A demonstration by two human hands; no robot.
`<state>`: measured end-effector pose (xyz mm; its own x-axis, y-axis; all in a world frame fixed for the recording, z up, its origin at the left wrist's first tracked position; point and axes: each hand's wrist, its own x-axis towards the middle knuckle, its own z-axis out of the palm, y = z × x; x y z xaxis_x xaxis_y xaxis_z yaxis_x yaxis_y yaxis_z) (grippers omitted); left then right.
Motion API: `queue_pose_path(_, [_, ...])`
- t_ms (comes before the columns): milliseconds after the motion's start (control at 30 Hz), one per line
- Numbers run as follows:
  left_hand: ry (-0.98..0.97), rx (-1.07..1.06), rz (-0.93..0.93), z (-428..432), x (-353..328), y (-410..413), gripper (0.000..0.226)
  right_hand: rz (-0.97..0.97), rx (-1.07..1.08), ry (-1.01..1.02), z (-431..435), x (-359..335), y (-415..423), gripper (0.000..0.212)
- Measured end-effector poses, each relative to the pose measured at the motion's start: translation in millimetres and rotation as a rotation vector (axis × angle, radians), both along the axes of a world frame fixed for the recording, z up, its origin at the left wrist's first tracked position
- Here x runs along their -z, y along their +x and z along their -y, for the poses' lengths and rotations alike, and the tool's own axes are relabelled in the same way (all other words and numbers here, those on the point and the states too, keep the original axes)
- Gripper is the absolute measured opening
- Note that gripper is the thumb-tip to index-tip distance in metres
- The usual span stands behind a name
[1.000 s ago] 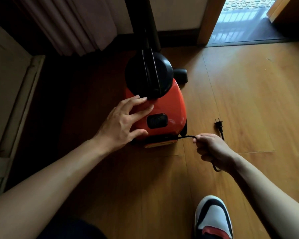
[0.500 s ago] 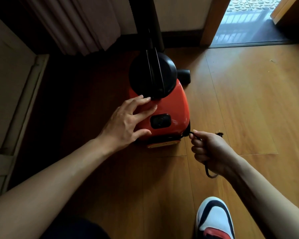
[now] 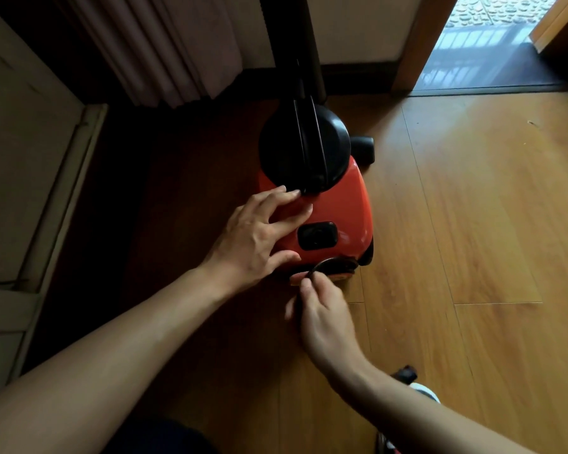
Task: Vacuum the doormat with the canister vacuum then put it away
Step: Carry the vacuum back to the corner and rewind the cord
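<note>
On the wooden floor (image 3: 473,224) directly in front of you, the red canister vacuum (image 3: 341,204) stands close to the far wall, its rear end toward you. A black dome (image 3: 304,149) covers the far part of the housing. A black tube (image 3: 304,44) rises from the dome toward the top of the view. A black switch panel (image 3: 317,235) sits on the red housing near its rear edge.

Your left hand (image 3: 256,237) rests flat on the left side of the housing. Its fingers are straight and spread, and the fingertips reach the rim of the dome. It grips nothing.

Your right hand (image 3: 322,312) is just behind the rear base of the vacuum and appears slightly blurred. Its thumb and fingertips pinch the black power cord (image 3: 322,266). The cord arcs in a short loop from the fingertips to the lower rear edge of the vacuum.

A curtain (image 3: 177,44) hangs beyond the vacuum, to its left. An open doorway (image 3: 492,60) lies at the upper right, well apart from the vacuum. A white shoe (image 3: 423,391) shows beside your right forearm.
</note>
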<state>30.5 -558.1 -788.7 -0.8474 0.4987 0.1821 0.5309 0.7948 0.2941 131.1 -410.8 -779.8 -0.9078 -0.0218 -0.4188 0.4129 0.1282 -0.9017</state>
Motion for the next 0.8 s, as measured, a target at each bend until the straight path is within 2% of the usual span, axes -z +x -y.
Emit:
queue_pose_path(100, [-0.007,-0.006,0.005,-1,-1,1,0.078,0.022,-0.126,0.008,28,8,6,0.032])
queue_pose_path(333, [-0.047,-0.013,0.024,0,-4,2,0.078,0.201,-0.130,0.017,52,74,-6,0.029])
queue_pose_path(500, [-0.029,-0.002,0.045,2,-2,1,0.078,0.275,-0.096,-0.013,27,107,-16,0.040])
queue_pose_path(633, [0.015,0.014,0.066,5,0,-1,0.078,0.273,-0.140,-0.104,-2,116,-21,0.022])
queue_pose_path(800, [0.030,0.029,0.075,7,3,-3,0.076,0.302,-0.086,-0.167,-44,112,-39,0.023])
